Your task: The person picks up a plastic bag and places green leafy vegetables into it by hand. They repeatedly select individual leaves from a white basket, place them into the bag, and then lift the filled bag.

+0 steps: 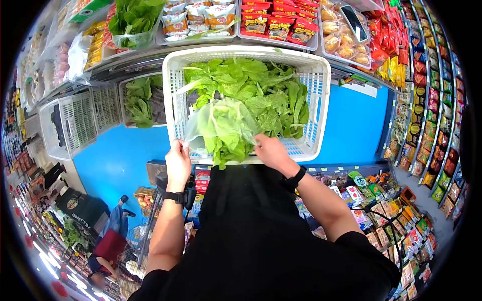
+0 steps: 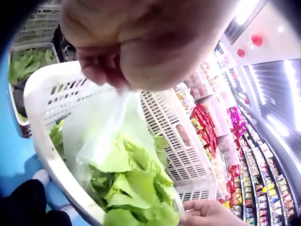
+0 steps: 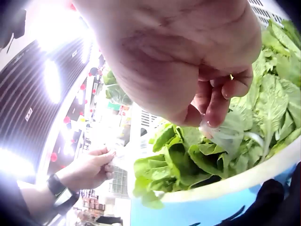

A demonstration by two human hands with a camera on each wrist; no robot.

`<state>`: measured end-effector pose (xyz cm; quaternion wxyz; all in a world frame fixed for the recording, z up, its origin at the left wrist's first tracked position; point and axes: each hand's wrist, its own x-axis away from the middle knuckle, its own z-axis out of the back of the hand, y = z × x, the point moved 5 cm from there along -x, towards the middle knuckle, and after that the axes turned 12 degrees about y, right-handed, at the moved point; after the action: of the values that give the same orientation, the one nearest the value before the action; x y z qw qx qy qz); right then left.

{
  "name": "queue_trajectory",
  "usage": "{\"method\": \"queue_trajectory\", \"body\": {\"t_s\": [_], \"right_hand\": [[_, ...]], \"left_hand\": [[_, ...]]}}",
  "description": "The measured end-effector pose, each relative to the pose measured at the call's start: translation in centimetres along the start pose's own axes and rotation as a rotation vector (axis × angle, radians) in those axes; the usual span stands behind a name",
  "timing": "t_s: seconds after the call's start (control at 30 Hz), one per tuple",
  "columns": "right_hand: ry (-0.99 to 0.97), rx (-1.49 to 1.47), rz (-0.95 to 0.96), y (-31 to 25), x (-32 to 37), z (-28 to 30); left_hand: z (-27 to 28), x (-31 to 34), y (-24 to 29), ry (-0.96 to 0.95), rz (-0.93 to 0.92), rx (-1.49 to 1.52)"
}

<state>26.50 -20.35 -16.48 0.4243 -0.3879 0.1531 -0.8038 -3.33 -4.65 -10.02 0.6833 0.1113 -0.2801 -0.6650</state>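
White basket (image 1: 321, 100) of leafy greens (image 1: 271, 95), clear bag (image 1: 193, 131) (both hands (image 1: 178, 159) (image 1: 272, 152) pinching it)

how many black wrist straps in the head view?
2. One strap behind the left hand, another strap behind the right hand. The person at lower left is too small to check; any there may be hidden.

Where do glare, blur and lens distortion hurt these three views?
Head view: tall shelves of colourful snack packets bow at the right edge and the corners go black, though the bright green leafy vegetables read clearly; left wrist view: white ceiling strip lights blow out, the near left hand looks soft, the thin translucent plastic bag washes milky; right wrist view: glare bleaches the upper left.
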Motion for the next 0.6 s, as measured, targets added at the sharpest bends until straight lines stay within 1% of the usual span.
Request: {"method": "queue_trajectory", "body": {"t_s": [0.07,0.1,0.13,0.17,0.2,0.27,0.33,0.4,0.43,0.47,0.53,0.57,0.6], "right_hand": [[-0.019,-0.22,0.108,-2.7,0.4,-0.2],[-0.021,-0.287,0.099,-4.2,0.4,0.1],[-0.03,-0.293,0.092,-4.8,0.5,-0.5],[-0.078,-0.267,0.047,-5.1,0.4,-1.2],[-0.119,-0.238,0.012,-5.3,0.0,-1.7],[-0.098,-0.25,0.049,-5.8,0.1,-2.8],[-0.116,-0.293,0.037,-6.6,0.2,-2.3],[-0.118,-0.222,0.002,-5.6,0.1,-3.2],[-0.155,-0.155,-0.021,-5.2,0.0,-3.5],[-0.15,-0.156,-0.013,-5.1,0.4,-3.5],[-0.131,-0.286,0.002,-6.4,0.7,-1.7],[-0.178,-0.278,-0.07,-6.7,0.7,-0.9],[-0.107,-0.194,-0.049,-5.5,0.4,-1.6]], "left_hand": [[0.8,-0.8,0.7,-0.018,0.008,-0.035],[1.5,-0.7,1.3,-0.035,-0.023,-0.054],[2.2,-0.3,1.5,-0.056,-0.049,-0.075],[2.4,-0.3,1.5,-0.112,-0.062,-0.107],[2.9,-0.4,1.1,-0.107,-0.064,-0.109],[4.0,-0.5,1.0,-0.052,-0.172,-0.136],[5.0,-0.9,1.9,-0.055,-0.148,-0.131],[5.1,-0.9,1.8,-0.101,-0.127,-0.149],[4.8,-0.6,1.5,-0.159,-0.092,-0.154],[4.8,-0.3,1.7,-0.159,-0.086,-0.162],[5.1,0.3,3.0,-0.095,-0.148,-0.098],[5.0,0.4,3.2,-0.119,-0.113,-0.095],[4.7,1.0,2.2,-0.123,-0.103,-0.095]]}}
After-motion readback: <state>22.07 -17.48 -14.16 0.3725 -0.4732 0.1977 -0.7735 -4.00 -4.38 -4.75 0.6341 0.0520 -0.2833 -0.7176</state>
